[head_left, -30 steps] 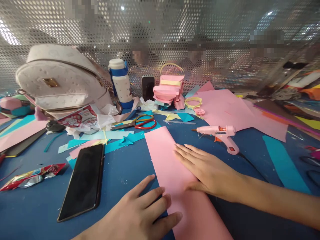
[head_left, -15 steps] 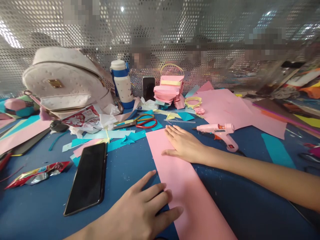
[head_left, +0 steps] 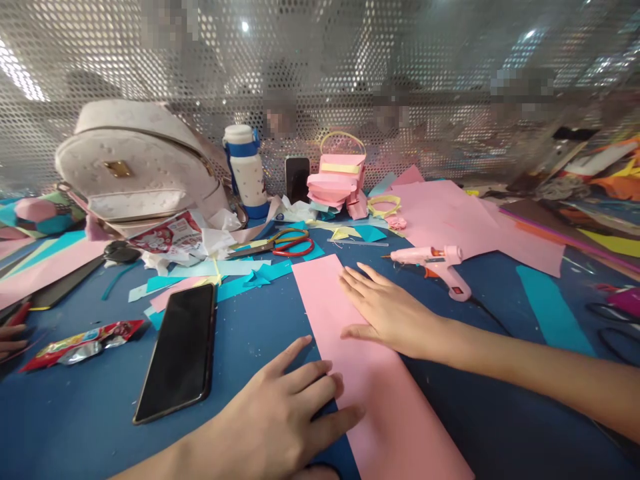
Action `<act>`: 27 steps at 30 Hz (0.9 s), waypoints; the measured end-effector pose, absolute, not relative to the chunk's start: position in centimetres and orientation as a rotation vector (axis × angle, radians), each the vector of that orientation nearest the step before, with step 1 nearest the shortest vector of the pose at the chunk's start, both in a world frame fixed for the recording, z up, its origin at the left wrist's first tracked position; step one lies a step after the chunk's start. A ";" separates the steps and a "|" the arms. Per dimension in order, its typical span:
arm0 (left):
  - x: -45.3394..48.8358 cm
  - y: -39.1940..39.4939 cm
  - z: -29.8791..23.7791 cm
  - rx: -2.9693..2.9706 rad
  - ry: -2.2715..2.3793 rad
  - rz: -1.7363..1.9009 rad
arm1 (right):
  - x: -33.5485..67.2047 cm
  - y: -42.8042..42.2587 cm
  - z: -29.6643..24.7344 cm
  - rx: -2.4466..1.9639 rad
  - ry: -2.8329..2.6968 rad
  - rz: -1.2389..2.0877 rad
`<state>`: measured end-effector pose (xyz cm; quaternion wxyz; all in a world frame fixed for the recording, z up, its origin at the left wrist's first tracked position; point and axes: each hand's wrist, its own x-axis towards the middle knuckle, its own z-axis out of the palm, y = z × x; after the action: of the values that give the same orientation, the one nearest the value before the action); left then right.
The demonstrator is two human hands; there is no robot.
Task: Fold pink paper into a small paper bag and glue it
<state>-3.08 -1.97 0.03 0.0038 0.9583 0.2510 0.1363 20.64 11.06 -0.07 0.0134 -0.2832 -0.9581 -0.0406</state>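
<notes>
Blue tabletop (head_left: 240, 327), specked with small white bits. Near centre lies a long pink paper (head_left: 400, 413); left of it, a dark-screened phone (head_left: 177, 353) and, further left, a red snack wrapper (head_left: 85, 343). Beyond these, open-handled scissors (head_left: 285, 243) among paper scraps; to the right, a pink glue gun (head_left: 435, 259), nozzle facing left. Farther back: pale backpack (head_left: 140, 167), white-and-blue bottle (head_left: 247, 170), upright small phone (head_left: 297, 179), pink paper model (head_left: 337, 177) with a looped handle. A perforated metal screen (head_left: 330, 67) closes off the back; shapes behind it are blurred.

Long axis of the long pink paper runs from the bottom edge of view away and leftward; its far end points at the scraps near the scissors. Left hand (head_left: 285, 407) lies along its left edge, grip released, fingers parted; whether the fingertips press or hover is hard to tell. Right hand (head_left: 393, 313) lies flat over its right edge farther up, grip likewise released.

Against half a second earlier: right hand has slid back a little from the far end; left hand and paper hold their places. Another person's fingers (head_left: 11, 339) have appeared at the far left.
</notes>
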 end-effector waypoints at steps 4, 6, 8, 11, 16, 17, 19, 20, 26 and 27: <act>-3.0 -2.0 0.2 2.987 0.787 0.404 | 22.4 8.5 0.4 -0.842 -2.974 -0.116; -3.0 -2.1 0.4 2.970 0.794 0.370 | 23.2 7.3 0.6 -0.822 -2.963 -0.130; -3.0 -2.1 0.6 2.941 0.795 0.301 | 24.0 6.3 0.7 -0.792 -2.954 -0.169; -2.9 -2.1 1.0 2.881 0.780 0.192 | 25.1 4.9 0.9 -0.745 -2.939 -0.220; -2.8 -2.1 1.9 2.812 0.798 0.124 | 26.8 2.8 0.8 -0.741 -2.892 -0.338; -2.8 -2.1 2.0 2.805 0.805 0.111 | 27.1 2.4 0.7 -0.752 -2.879 -0.362; -2.7 -2.2 2.3 2.799 0.823 0.095 | 27.7 1.5 0.4 -0.771 -2.858 -0.390; -2.7 -2.3 2.4 2.802 0.828 0.094 | 28.0 1.0 0.3 -0.769 -2.848 -0.397; -2.6 -2.3 2.5 2.829 0.823 0.112 | 30.2 -2.7 -1.0 -0.838 -2.788 -0.314; -2.6 -2.3 2.5 2.830 0.823 0.113 | 30.7 -3.3 -1.4 -0.880 -2.769 -0.251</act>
<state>-2.57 -2.30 2.52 0.0959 0.9551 0.2777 0.0382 30.74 -3.31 -1.36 0.1126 -0.2998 -0.9435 -0.0854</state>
